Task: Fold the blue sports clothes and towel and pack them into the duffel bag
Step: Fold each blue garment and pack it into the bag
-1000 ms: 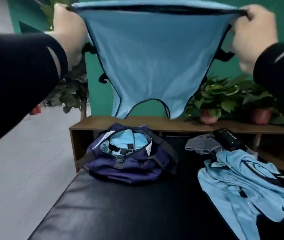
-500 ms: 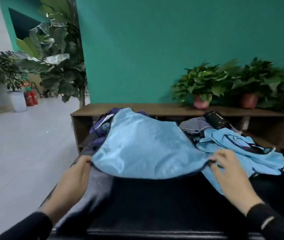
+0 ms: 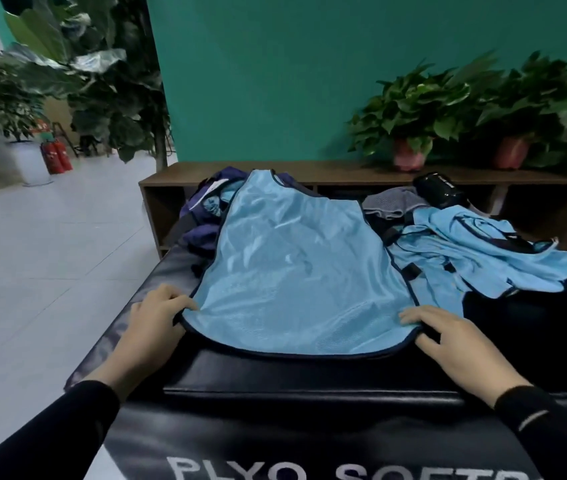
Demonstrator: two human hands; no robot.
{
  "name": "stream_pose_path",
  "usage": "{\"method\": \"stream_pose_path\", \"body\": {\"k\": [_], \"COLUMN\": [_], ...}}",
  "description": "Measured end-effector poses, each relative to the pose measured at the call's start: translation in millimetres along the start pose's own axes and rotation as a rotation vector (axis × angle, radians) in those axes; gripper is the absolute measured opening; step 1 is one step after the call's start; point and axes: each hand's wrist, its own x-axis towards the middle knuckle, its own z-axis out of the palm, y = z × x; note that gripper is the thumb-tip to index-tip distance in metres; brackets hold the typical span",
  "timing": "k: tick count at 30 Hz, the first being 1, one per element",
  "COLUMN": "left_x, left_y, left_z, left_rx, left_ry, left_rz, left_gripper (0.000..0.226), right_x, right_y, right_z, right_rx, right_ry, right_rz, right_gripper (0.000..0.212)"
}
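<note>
A light blue sports vest (image 3: 295, 271) with dark trim lies spread flat on the black padded box (image 3: 309, 375), its far end draped over the purple duffel bag (image 3: 199, 216). My left hand (image 3: 152, 322) pinches the vest's near left corner. My right hand (image 3: 448, 336) rests on the near right corner, fingers straight on the cloth, thumb under the hem. More light blue clothes (image 3: 476, 247) lie heaped to the right. A grey towel (image 3: 391, 202) sits behind them.
A black cylindrical bottle (image 3: 439, 194) lies by the towel. Behind the box runs a low wooden shelf (image 3: 344, 171) with potted plants (image 3: 410, 112). Tiled floor and a large plant (image 3: 102, 81) are on the left.
The vest came down from being held up in the air and now lies flat on the box. Both hands lowered with its near corners and moved slightly toward me.
</note>
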Motion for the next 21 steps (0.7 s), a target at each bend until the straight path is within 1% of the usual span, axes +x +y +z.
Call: {"method": "stream_pose_path", "body": {"k": [3,6,9,12,14,17,19,21], "left_x": [-1.9,-5.1,-13.9,-28.7,-36.9,-46.7,-48.5,-47.5], "left_y": [0.2,4.1,9.7,20.7,27.4,42.3,49.5,54.7], "left_z": [-1.4,-6.9,-15.3,-25.7,-33.1,-52.9,-67.6,-81.1], "left_rx": [-0.105,-0.206,-0.304,-0.5,-0.608,-0.671,-0.647,-0.67], "left_ry": [0.066,0.07,0.075,0.107,0.121,0.191,0.267,0.258], "left_rz": [-0.004,-0.028,-0.008,-0.081,-0.135,-0.175,-0.203,-0.236], "left_gripper": [0.025,0.017,0.018,0.021,0.025,0.031,0.029,0.028], "right_x": [-3.2,-8.1,-12.6,-18.0,-21.8,-29.4,-33.6,-38.5], "right_y": [-3.3,-6.8,-5.4,-10.9,-17.9,-33.0,-44.7,-54.6], "right_z": [0.2,-2.5,-2.3,-7.2,-11.7,-24.1,-35.7,-45.8], "right_rx": [0.012,0.057,0.174,0.325,0.435,0.53,0.588,0.63], "right_ry": [0.071,0.139,0.197,0.19,0.203,0.249,0.264,0.249], "right_rz": [0.043,0.118,0.095,0.084,0.123,0.162,0.181,0.201], "right_gripper": [0.029,0.026,0.033,0.041,0.037,0.037,0.038,0.034]}}
